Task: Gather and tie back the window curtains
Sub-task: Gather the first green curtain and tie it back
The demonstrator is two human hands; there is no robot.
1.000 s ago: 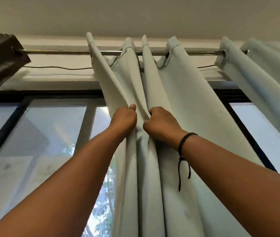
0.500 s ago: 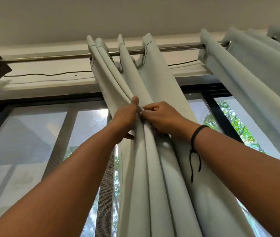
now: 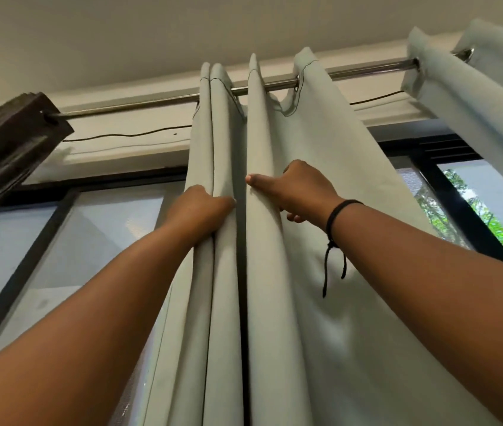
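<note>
We've got both bare arms stretched up and forward. Our left hand [image 3: 199, 207] is closed in a fist, fingers [image 3: 224, 202] curled tight, while our right hand [image 3: 301, 189] pinches, thumb pointing left.

A home: curtains [image 3: 321, 210] over a framed window [image 3: 459, 207].

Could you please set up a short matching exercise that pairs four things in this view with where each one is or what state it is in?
Things:
1. left hand
2. right hand
3. shiny metal curtain rod
4. black cord bracelet

Places or states:
A. runs through the tops of the pale green fabric curtain
B. around the right wrist, loose ends hanging
C. closed around the bunched leftmost folds
D. pressed on the next fold, thumb pointing left

Pairs: 1-C, 2-D, 3-A, 4-B
</note>
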